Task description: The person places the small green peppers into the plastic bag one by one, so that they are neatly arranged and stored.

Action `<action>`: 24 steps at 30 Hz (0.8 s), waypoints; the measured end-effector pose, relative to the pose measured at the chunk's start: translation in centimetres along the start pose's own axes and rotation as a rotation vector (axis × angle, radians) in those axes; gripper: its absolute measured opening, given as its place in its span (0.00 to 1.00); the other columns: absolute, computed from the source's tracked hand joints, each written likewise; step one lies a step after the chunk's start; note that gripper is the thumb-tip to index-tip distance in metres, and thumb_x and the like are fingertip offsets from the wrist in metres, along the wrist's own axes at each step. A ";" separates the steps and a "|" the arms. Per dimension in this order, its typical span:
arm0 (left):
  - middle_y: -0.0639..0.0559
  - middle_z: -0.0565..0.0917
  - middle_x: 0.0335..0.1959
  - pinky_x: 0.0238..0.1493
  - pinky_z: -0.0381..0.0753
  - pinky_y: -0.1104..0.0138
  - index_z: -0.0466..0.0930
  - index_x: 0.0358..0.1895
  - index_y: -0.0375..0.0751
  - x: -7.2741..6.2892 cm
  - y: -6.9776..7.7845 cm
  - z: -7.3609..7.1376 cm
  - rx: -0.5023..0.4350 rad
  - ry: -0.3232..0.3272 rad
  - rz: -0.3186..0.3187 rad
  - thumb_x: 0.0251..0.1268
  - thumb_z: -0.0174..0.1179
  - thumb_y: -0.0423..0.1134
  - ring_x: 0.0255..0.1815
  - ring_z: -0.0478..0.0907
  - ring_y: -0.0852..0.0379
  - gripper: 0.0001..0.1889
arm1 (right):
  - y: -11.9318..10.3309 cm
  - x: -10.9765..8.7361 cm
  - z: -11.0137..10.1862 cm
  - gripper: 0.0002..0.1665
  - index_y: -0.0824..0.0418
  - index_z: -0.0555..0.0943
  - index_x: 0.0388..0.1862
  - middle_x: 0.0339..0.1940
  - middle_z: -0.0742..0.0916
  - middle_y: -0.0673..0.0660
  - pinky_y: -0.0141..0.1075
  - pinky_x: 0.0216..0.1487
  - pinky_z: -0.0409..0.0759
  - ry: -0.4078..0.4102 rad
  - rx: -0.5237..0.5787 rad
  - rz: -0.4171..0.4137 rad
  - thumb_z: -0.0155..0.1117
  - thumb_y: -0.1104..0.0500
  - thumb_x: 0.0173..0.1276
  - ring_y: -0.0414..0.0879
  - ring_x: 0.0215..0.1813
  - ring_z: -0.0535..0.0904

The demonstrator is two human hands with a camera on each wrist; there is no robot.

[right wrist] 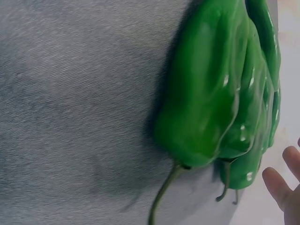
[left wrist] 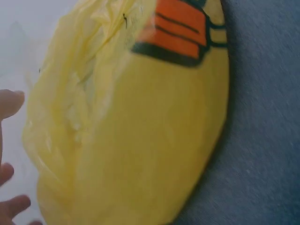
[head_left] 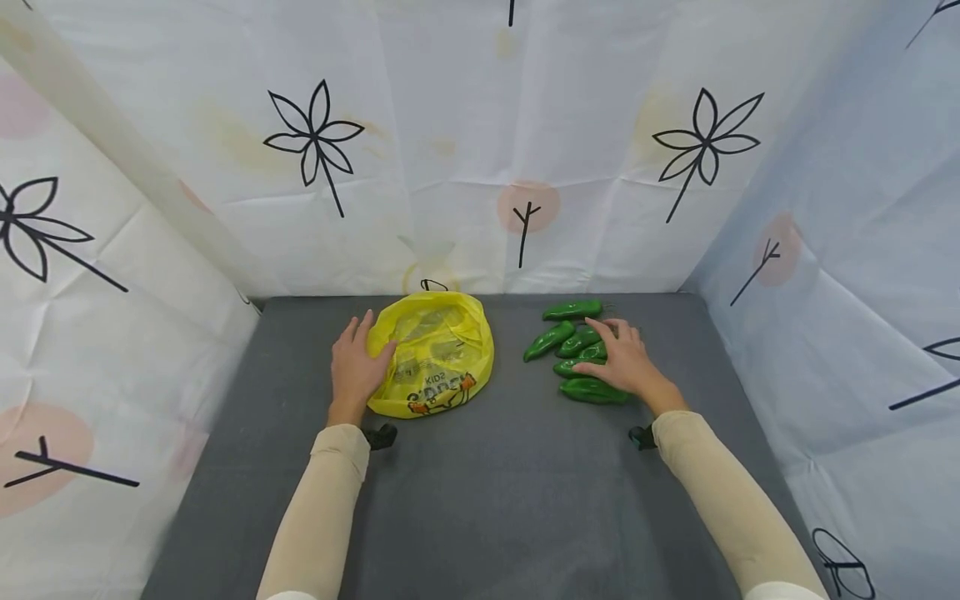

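A yellow plastic bag (head_left: 431, 354) stands with its mouth spread wide at the back left of the grey table. Over its left rim is my left hand (head_left: 358, 362), fingers loosely spread and thumb toward the mouth. In the left wrist view the bag (left wrist: 140, 131) fills the middle, with fingertips at the left edge. My right hand (head_left: 622, 358) hovers over several glossy green peppers (head_left: 592, 391), its fingers spread and partly hiding them. The right wrist view shows the stemmed peppers (right wrist: 201, 93) close together, the fingers (right wrist: 276, 185) apart from them at lower right.
The dark grey tabletop (head_left: 495, 500) stretches toward me between both forearms. White cloth with printed flowers (head_left: 465, 125) hangs behind the table and on both sides. A small dark wrist device (head_left: 381, 436) sits under each sleeve cuff.
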State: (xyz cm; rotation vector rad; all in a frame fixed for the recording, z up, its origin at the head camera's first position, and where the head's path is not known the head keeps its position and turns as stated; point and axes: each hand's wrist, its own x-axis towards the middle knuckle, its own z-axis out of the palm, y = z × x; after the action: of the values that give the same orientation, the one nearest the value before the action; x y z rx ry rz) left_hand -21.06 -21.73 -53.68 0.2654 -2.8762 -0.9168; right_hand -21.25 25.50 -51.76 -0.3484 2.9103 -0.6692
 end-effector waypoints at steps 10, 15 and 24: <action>0.44 0.57 0.83 0.78 0.54 0.36 0.55 0.82 0.62 -0.6 -2.2 0.1 -0.180 0.002 -0.059 0.74 0.58 0.56 0.82 0.53 0.36 0.37 | 1.4 -1.2 0.3 0.53 0.48 0.58 0.83 0.73 0.62 0.73 0.66 0.60 0.64 -0.019 0.027 0.037 0.71 0.37 0.66 0.70 0.66 0.62; 0.45 0.60 0.82 0.78 0.57 0.39 0.56 0.82 0.63 -0.8 -3.1 0.2 -0.205 0.001 -0.076 0.73 0.58 0.58 0.82 0.56 0.38 0.37 | 1.9 -1.7 0.5 0.48 0.50 0.63 0.80 0.72 0.64 0.73 0.68 0.61 0.62 -0.022 0.050 0.043 0.71 0.39 0.67 0.70 0.66 0.61; 0.43 0.62 0.80 0.77 0.61 0.41 0.55 0.82 0.62 -1.6 -4.6 0.4 -0.227 -0.042 -0.029 0.75 0.56 0.58 0.80 0.60 0.39 0.36 | 2.7 -2.1 0.9 0.42 0.55 0.70 0.75 0.67 0.68 0.72 0.64 0.56 0.63 -0.012 0.052 0.045 0.71 0.42 0.67 0.68 0.62 0.64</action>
State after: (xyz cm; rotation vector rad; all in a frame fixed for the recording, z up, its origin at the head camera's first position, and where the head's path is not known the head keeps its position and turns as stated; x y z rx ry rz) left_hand -18.96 -24.86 -56.73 0.2695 -2.7778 -1.2551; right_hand -19.58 28.04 -53.58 -0.2797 2.8747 -0.7314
